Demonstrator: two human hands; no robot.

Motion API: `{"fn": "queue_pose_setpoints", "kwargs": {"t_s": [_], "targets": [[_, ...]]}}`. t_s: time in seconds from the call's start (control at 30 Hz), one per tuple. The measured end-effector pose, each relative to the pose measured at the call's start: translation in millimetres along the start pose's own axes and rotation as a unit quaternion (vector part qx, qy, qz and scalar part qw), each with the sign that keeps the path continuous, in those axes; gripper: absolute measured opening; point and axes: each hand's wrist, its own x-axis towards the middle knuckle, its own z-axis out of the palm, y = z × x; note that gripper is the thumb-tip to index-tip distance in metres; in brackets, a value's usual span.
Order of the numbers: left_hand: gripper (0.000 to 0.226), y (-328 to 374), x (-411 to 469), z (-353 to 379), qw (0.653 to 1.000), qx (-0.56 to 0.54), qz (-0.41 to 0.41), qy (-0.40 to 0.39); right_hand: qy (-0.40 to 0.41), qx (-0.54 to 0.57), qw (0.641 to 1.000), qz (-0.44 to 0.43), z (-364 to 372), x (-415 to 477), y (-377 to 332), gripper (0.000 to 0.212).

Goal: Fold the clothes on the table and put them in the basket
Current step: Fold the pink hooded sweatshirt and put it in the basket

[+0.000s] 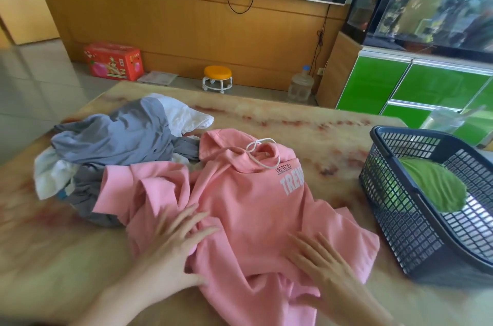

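A pink hoodie (248, 200) with white lettering and a white drawstring lies spread on the marble table (306, 128), hood pointing away from me. My left hand (173, 243) lies flat on its left side with fingers straight and spread. My right hand (325, 269) presses flat on its lower right part. Behind the hoodie on the left sits a heap of grey and white clothes (114, 141). At the right stands a dark plastic basket (394, 208) with a folded green garment (437, 187) inside.
Past the table's far edge are an orange stool (217, 77), a water jug (300, 86) and a red box (113, 61) on the floor. A green cabinet (416, 88) stands behind the basket.
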Motion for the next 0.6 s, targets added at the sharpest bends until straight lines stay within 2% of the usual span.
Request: {"fn": "queue_pose_setpoints", "kwargs": {"t_s": [0.13, 0.2, 0.23, 0.3, 0.4, 0.47, 0.5, 0.57, 0.6], "targets": [[0.079, 50.7, -7.3, 9.9, 0.994, -0.012, 0.109, 0.008, 0.071, -0.006, 0.993, 0.093, -13.8, -1.4, 12.3, 0.047], [0.067, 77.3, -8.7, 30.0, 0.989, -0.005, 0.149, 0.011, 0.073, 0.030, 0.987, 0.142, -24.6, -0.4, 7.8, 0.030], [0.061, 88.6, -9.2, 40.2, 0.990, 0.004, 0.141, 0.016, 0.059, 0.045, 0.985, 0.157, -31.3, 1.2, 3.8, 0.025], [0.053, 100.4, -6.1, 59.0, 0.991, 0.007, 0.131, 0.005, 0.022, 0.043, 0.985, 0.166, -42.4, 6.4, 0.9, 0.018], [0.029, 95.0, -5.1, 63.2, 0.991, -0.026, 0.129, 0.022, -0.038, 0.013, 0.982, 0.186, -60.2, 16.6, -0.5, 0.027], [0.019, 90.8, -8.2, 39.2, 0.983, -0.146, 0.101, 0.047, -0.054, -0.010, 0.977, 0.205, -67.9, 21.7, 0.3, 0.033], [0.018, 86.7, -8.2, 22.5, 0.968, -0.231, 0.068, 0.064, -0.046, -0.010, 0.975, 0.217, -72.4, 23.4, 0.2, 0.036], [0.032, 71.5, -8.2, -1.8, 0.943, -0.327, -0.031, 0.056, -0.021, 0.032, 0.969, 0.245, -79.4, 23.1, -1.2, 0.034], [0.028, 59.7, -8.8, -5.8, 0.924, -0.372, -0.063, 0.055, -0.021, 0.055, 0.967, 0.250, -82.3, 22.3, -3.4, 0.030]]}}
